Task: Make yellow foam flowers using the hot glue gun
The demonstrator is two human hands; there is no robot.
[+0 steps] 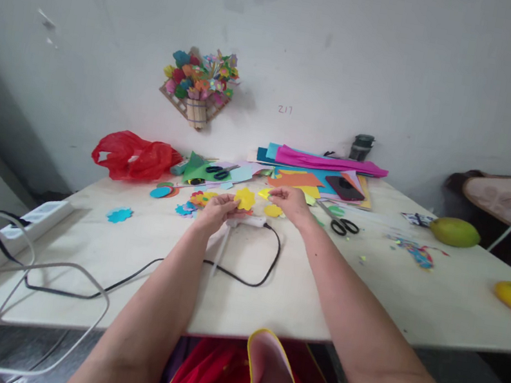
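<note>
Scissors [345, 227] with black handles lie just beside my right wrist, and a second pair [219, 171] rests farther back, over green paper [194, 168]. Between my forearms a white tool [253, 220] lies near my left fingertips; its black cord [247, 283] loops across the tabletop [275, 306] and runs behind my left forearm. A white cable [71, 265] sprawls over the near left part, by a power strip [42, 218]. Coloured sheets [299, 179] spread beyond my hands with a phone [347, 188] on them, a red plastic bag [131, 156] slumps at the back left, and a green fruit [455, 232] sits well off to the right.

My left hand [216, 210] pinches a yellow paper flower [245, 199] by its edge, raised over the middle of the table. My right hand [291, 204] has its fingertips drawn together on a small yellow piece [264, 193], just right of the flower.

My left fingers hide part of that flower's rim and some of the cut shapes [186, 209] beneath. The yellow piece is too small and blurred for me to tell its outline. Both forearms are cut off below.
</note>
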